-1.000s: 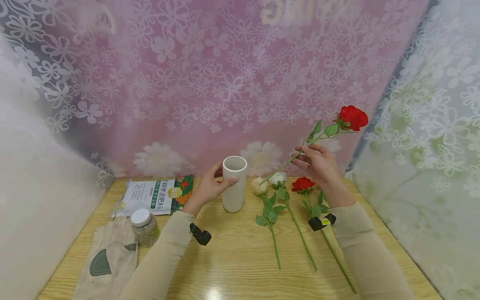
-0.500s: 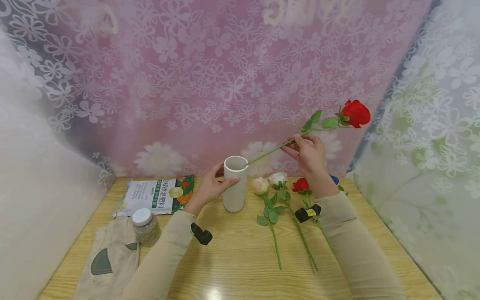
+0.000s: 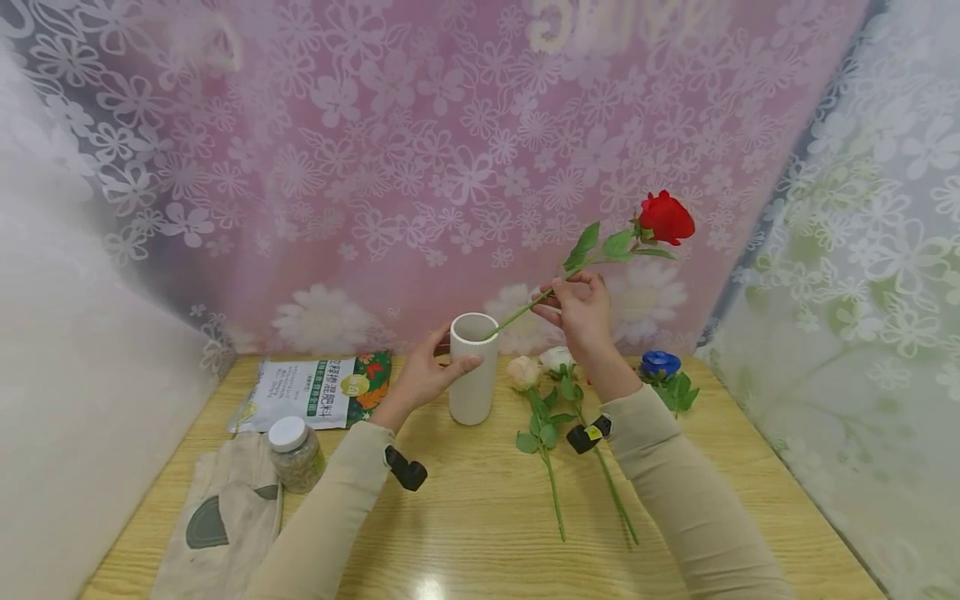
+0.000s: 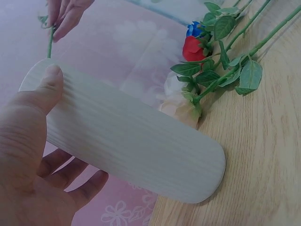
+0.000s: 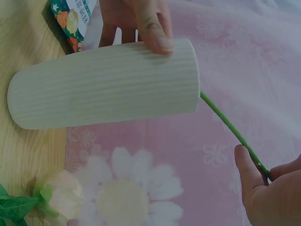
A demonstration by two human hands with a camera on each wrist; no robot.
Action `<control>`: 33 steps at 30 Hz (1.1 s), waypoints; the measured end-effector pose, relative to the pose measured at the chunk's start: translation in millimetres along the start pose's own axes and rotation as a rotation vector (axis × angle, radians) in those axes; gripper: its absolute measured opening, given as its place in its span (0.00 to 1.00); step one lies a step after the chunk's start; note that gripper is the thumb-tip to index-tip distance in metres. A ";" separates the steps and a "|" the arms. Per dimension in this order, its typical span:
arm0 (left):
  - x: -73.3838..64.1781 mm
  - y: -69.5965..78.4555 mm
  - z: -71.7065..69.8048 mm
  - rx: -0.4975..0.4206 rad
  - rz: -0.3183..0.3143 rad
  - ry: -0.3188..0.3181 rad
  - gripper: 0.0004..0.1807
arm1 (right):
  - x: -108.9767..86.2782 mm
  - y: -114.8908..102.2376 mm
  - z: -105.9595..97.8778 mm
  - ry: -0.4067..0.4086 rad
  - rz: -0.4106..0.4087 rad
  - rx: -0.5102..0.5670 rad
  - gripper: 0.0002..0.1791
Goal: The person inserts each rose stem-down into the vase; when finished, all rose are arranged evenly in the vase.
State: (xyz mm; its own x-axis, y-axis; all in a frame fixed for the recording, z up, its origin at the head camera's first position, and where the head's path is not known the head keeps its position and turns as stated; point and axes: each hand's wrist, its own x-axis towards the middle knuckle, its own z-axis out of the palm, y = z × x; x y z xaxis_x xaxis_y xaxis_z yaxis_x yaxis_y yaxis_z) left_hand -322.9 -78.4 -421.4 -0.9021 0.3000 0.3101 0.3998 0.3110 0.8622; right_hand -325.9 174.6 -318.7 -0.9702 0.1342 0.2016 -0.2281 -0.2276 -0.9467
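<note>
Fingers of right hand [image 3: 581, 312] pinch red rose [image 3: 666, 218] by its thin stem, tilted right, lower end at rim of ribbed cylindrical vase [image 3: 472, 390]. Left hand [image 3: 422, 372] curls round vase, upright on wood table [image 3: 465, 525].

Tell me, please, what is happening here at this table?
A person's left hand grips a white, ribbed, cylindrical vase, which stands upright on the light wooden table. The right hand pinches the green stem of a red rose, holding it slanted with its lower end at the vase's mouth. To the right of the vase lie a cream rose, a white rose, a second red rose and a blue rose.
</note>
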 end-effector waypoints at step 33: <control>2.7 2.7 5.1 -0.018 0.003 -0.017 0.43 | -9.8 33.1 39.2 -0.140 -0.125 -0.455 0.19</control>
State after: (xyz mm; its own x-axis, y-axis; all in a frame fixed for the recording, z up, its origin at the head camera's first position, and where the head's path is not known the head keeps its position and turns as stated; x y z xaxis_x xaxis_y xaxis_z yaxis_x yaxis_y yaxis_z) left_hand -323.5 -72.2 -420.3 -0.8980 0.3159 0.3061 0.3994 0.2938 0.8684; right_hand -327.1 127.9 -342.2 -0.9465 -0.0042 0.3227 -0.3149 0.2309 -0.9206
